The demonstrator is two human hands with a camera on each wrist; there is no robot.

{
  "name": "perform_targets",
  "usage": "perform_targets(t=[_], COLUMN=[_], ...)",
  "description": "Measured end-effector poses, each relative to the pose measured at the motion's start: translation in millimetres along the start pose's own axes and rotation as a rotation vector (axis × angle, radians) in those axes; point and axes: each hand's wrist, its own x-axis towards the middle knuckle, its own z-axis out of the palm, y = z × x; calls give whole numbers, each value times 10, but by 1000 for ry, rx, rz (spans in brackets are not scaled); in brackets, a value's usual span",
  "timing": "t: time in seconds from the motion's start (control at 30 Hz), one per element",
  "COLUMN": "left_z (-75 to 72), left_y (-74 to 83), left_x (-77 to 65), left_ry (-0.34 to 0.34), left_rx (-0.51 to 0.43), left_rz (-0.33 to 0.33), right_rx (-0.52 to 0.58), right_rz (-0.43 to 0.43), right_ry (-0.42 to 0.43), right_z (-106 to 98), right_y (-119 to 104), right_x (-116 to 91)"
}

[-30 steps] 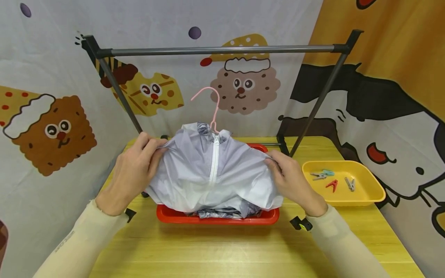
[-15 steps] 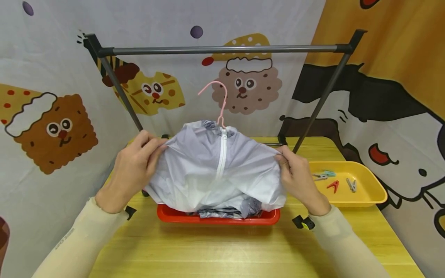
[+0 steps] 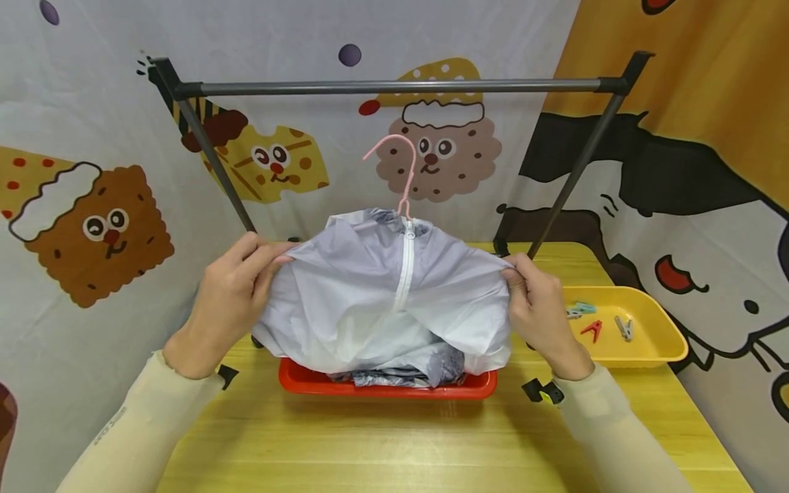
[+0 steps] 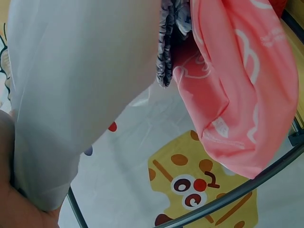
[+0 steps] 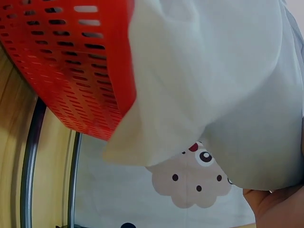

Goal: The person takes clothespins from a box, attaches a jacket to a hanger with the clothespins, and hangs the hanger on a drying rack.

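A pale grey-and-white zip jacket (image 3: 351, 274) is spread between both hands over the red basket (image 3: 382, 392), a pink hanger (image 3: 411, 171) standing up out of its collar. My left hand (image 3: 231, 298) pinches the jacket's left-side shoulder; my right hand (image 3: 542, 311) pinches the opposite shoulder. The hanger's arms are hidden inside the fabric, and its hook points up and to the left. In the left wrist view, a pink cloth (image 4: 232, 95) with white drawings hangs beside the jacket. The right wrist view shows white fabric draped against the basket's slotted wall.
Behind the basket stands a metal rack with a horizontal grey bar (image 3: 394, 87). A yellow tray (image 3: 668, 339) on the right of the wooden table (image 3: 370, 452) holds several clothespins, among them a red clothespin (image 3: 592, 331). A printed cartoon curtain (image 3: 394, 27) hangs behind.
Jacket collar and hanger hook have risen and shifted right. My right hand has moved right, stretching the shoulders wider; the left hand has barely moved.
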Motion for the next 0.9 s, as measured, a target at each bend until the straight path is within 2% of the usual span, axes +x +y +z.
perform_targets(t=[0.37, 0.47, 0.7, 0.9], left_z=[-13, -29, -87, -134], left_y=[-33, -30, -15, -6], left_x=[-10, -7, -8, 17], left_ry=[34, 25, -93, -170], left_rx=[-10, -14, -51, -49], left_rz=[-24, -40, -129, -153], right_rx=[-15, -4, 16, 23], right_rz=[32, 41, 59, 94], right_ry=[42, 38, 22, 0], right_z=[-31, -40, -55, -61], right_y=[40, 41, 43, 53], right_x=[-3, -10, -17, -44])
